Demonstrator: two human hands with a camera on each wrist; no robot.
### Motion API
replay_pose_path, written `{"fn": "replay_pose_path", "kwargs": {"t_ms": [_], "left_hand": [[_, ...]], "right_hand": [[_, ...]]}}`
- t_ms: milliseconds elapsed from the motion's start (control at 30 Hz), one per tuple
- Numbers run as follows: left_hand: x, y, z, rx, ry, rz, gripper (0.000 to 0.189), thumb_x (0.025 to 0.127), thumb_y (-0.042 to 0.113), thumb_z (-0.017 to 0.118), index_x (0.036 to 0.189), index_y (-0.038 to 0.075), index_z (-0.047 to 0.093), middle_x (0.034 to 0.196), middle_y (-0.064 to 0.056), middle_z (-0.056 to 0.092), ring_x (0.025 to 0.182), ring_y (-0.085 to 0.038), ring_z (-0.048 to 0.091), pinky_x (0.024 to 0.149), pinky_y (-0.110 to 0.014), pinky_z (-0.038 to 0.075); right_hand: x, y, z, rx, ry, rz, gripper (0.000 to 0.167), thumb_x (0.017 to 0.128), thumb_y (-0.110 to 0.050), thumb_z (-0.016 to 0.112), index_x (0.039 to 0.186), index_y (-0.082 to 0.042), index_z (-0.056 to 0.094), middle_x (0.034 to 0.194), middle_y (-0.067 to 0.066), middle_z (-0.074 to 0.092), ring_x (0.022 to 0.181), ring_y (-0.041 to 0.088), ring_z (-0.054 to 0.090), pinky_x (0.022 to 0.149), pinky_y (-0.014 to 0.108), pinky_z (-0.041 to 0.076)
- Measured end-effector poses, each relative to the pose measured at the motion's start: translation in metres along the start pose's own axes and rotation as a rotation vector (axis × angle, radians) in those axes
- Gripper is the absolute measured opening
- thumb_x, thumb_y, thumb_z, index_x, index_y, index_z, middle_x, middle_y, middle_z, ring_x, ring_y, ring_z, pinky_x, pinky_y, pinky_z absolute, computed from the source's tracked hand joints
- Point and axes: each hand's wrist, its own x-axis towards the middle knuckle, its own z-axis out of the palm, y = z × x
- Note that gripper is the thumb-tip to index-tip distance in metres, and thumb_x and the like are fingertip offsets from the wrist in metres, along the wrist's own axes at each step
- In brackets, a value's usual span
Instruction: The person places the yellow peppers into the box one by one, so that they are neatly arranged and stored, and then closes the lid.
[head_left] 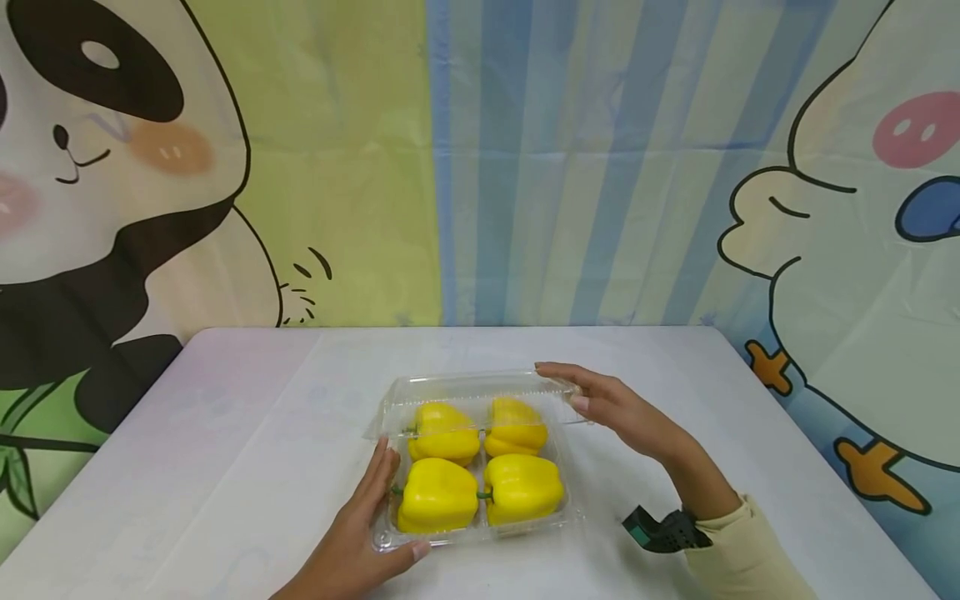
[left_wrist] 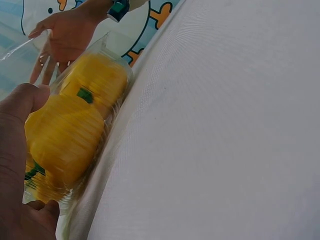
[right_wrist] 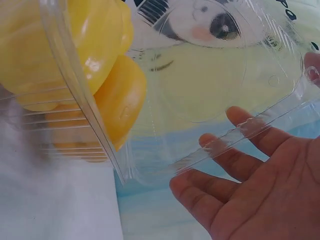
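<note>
A clear plastic clamshell box sits on the table with several yellow bell peppers inside, green stems showing on some. Its hinged lid stands tilted up at the far side. My left hand grips the near left corner, fingers along the left wall and thumb at the front edge. In the left wrist view, peppers show between thumb and fingertips. My right hand is at the lid's right edge. In the right wrist view, its extended fingers touch the lid's rim, with fingertips visible through the plastic.
The box rests on a white-covered table. Behind it hangs a cartoon backdrop with a panda and stripes. A dark strap with a device is worn on the right wrist, by a cream sleeve.
</note>
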Motion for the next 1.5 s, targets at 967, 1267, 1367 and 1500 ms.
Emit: {"fn": "replay_pose_path", "kwargs": {"t_ms": [967, 1267, 1367, 1500], "left_hand": [[-0.004, 0.003, 0.000, -0.008, 0.003, -0.035, 0.106, 0.076, 0.048, 0.079, 0.156, 0.014, 0.018, 0.160, -0.006, 0.009, 0.143, -0.031, 0.014, 0.108, -0.057, 0.018], [-0.005, 0.004, 0.001, -0.031, -0.015, -0.048, 0.111, 0.076, 0.046, 0.080, 0.158, 0.025, 0.009, 0.161, 0.005, 0.000, 0.146, -0.025, 0.005, 0.112, -0.053, 0.013], [-0.005, 0.004, 0.001, -0.034, -0.008, -0.055, 0.112, 0.075, 0.046, 0.081, 0.158, 0.027, 0.007, 0.161, 0.006, -0.003, 0.146, -0.026, 0.004, 0.112, -0.056, 0.011], [-0.004, 0.002, 0.002, -0.036, 0.018, -0.029, 0.116, 0.075, 0.046, 0.081, 0.157, 0.031, 0.000, 0.161, 0.004, 0.001, 0.146, -0.028, 0.006, 0.109, -0.059, 0.014]], "right_hand": [[-0.012, 0.005, 0.008, 0.034, -0.070, -0.005, 0.063, 0.101, -0.016, 0.047, 0.157, -0.015, 0.016, 0.162, 0.012, 0.008, 0.145, 0.041, 0.005, 0.105, 0.073, 0.014], [-0.018, 0.006, 0.008, 0.005, -0.068, -0.003, 0.065, 0.099, -0.010, 0.048, 0.157, -0.015, 0.018, 0.161, 0.011, 0.010, 0.144, 0.041, 0.013, 0.105, 0.069, 0.021], [-0.019, 0.010, 0.008, -0.002, -0.073, -0.020, 0.063, 0.100, -0.010, 0.048, 0.156, -0.013, 0.019, 0.161, 0.010, 0.011, 0.143, 0.042, 0.016, 0.105, 0.067, 0.022], [-0.021, 0.016, 0.010, 0.012, -0.096, -0.006, 0.068, 0.100, -0.020, 0.054, 0.157, -0.016, 0.017, 0.162, 0.008, 0.010, 0.142, 0.044, 0.019, 0.106, 0.065, 0.024]]}}
